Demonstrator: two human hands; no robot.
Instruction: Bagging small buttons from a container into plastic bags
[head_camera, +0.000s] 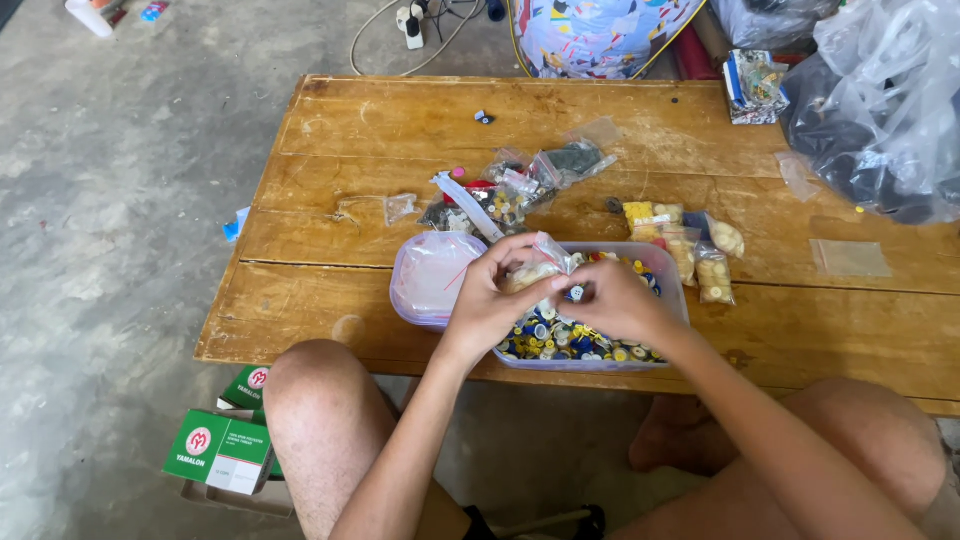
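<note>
Both hands, left hand (490, 295) and right hand (612, 300), pinch shut on a small clear plastic pouch (540, 265) of pale buttons. It looks light, limp and slippery, best gripped at its top edge, 12 o'clock of the clear plastic button tub (672, 290) on the wooden bench (400, 130).

Both hands, left (490, 295) and right (615, 300), pinch a small clear bag (540, 262) over a tub (672, 290) of buttons (560, 340) on the wooden surface (400, 130).

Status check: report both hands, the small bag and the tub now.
Left hand and right hand both pinch small clear plastic bag. Bag held over clear plastic tub of coloured buttons. Nothing blocking.
</note>
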